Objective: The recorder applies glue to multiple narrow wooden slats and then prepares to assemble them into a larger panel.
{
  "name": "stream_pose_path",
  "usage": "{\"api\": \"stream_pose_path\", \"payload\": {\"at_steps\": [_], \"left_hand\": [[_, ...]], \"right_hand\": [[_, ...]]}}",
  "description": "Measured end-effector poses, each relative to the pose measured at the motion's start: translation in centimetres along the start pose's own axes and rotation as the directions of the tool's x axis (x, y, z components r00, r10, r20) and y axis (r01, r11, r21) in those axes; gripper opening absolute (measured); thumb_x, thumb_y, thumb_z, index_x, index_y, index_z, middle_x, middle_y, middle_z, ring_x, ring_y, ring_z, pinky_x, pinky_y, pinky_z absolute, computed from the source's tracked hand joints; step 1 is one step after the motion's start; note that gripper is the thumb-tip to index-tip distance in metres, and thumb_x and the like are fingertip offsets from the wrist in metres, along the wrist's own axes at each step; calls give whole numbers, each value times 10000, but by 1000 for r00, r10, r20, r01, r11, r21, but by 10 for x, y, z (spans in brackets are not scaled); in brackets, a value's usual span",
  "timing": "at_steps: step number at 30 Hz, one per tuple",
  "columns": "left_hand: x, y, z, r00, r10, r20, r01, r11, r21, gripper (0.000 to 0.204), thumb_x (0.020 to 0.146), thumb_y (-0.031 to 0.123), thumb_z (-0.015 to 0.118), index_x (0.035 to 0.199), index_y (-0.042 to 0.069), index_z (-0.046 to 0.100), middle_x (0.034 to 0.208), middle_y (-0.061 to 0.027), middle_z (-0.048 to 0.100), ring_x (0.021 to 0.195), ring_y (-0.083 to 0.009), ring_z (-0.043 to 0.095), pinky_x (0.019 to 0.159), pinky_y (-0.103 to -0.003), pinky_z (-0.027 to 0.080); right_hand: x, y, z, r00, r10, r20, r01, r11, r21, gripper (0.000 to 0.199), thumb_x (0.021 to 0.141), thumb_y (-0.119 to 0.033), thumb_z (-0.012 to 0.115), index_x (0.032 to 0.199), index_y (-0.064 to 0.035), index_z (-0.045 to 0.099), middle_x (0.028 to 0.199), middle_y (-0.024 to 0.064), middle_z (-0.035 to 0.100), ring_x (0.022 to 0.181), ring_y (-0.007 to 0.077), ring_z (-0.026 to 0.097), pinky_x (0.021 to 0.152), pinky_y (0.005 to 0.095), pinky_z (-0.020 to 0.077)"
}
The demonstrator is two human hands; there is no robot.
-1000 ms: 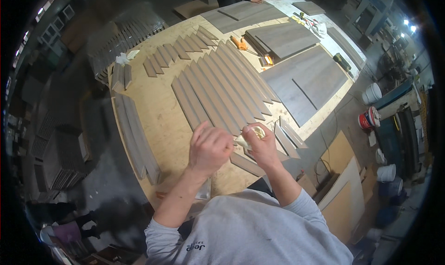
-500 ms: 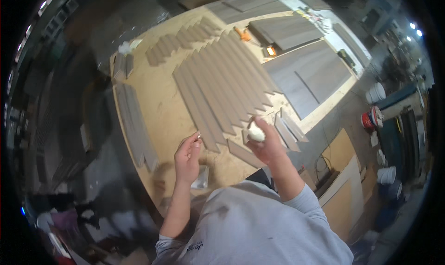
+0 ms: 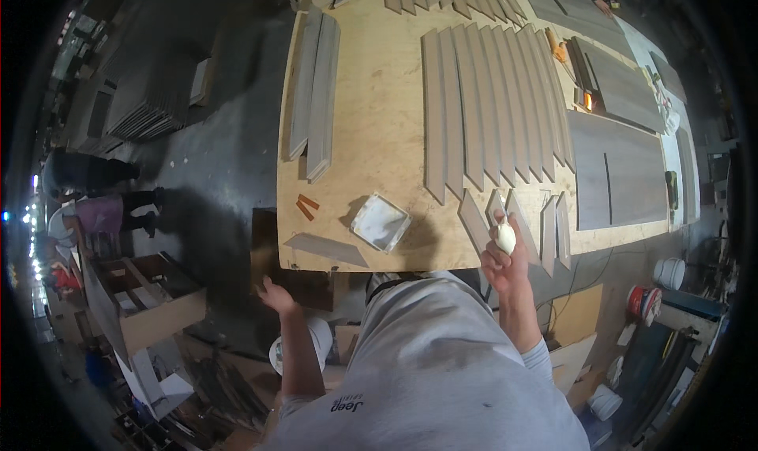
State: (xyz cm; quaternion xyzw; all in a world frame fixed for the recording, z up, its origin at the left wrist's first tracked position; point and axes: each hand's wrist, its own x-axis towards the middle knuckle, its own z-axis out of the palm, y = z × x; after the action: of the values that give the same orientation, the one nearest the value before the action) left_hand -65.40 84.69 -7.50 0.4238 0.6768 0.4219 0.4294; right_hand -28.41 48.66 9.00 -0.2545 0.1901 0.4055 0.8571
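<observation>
My right hand (image 3: 505, 265) is closed around a rounded white bottle-like thing (image 3: 506, 236), over the table's near edge beside short grey-brown strips with slanted ends (image 3: 475, 222). Beyond it lies a row of long grey-brown strips (image 3: 474, 104), side by side with pointed ends. My left hand (image 3: 276, 295) hangs past the table's near edge, left of my body. Its fingers are stretched out, and I see nothing in them. A square white tray (image 3: 380, 222) with whitish stuff in it sits near that edge, beside a loose grey strip (image 3: 325, 249).
Two small orange-brown pieces (image 3: 306, 206) lie left of the tray. Long strips (image 3: 316, 96) are stacked along the table's left edge. Large grey panels (image 3: 624, 167) cover the right side. On the floor stand a white bucket (image 3: 304, 344) and a wooden frame (image 3: 162, 313).
My view has turned, shifting the table. My left hand has moved from above the table to beyond its near edge, and its pinch on a small shiny thing has opened. The right still holds the white thing.
</observation>
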Motion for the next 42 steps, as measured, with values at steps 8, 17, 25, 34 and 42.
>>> {"api": "stream_pose_path", "payload": {"at_steps": [8,17,25,34,42], "left_hand": [[-83,52,56,545,-614,571,810,561,-170,666,966,558,475,1434,86,430,1454,-75,479,1351,-238,461,1124,-491,348],[-74,73,38,949,-283,140,297,951,-87,402,903,466,590,1183,179,608,1026,33,572,1054,-144,509,935,-329,406],[-115,176,215,723,435,537,-491,870,-44,273,971,154,572,1186,-11,601,1133,-83,629,1091,-198,590,939,-334,488],[-148,172,466,297,446,844,-783,620,-52,342,932,179,627,1233,18,607,1250,-148,610,1217,-335,548,1070,-429,412],[-130,155,601,168,613,772,-985,78,152,479,957,294,555,1340,7,529,1413,-188,502,1372,-376,392,1152,-526,279]], "right_hand": [[22,-22,22,990,-84,111,71,991,112,339,1057,-452,454,1173,-165,593,712,-31,579,383,47,349,390,218,262],[27,-19,13,991,-107,80,92,979,181,295,1023,-374,575,1228,-165,606,855,-24,582,532,32,363,479,192,310],[40,-51,18,993,-109,-39,116,957,267,331,1024,-389,567,1294,-199,547,970,-35,608,611,31,511,497,191,422],[75,-117,-4,935,-270,-229,262,963,-66,334,1034,-338,566,1308,-160,494,925,-8,560,559,49,388,464,202,312],[210,-218,5,846,-343,-408,192,910,-366,432,1019,-352,589,1358,-99,502,944,34,595,608,103,537,489,235,404]]}}
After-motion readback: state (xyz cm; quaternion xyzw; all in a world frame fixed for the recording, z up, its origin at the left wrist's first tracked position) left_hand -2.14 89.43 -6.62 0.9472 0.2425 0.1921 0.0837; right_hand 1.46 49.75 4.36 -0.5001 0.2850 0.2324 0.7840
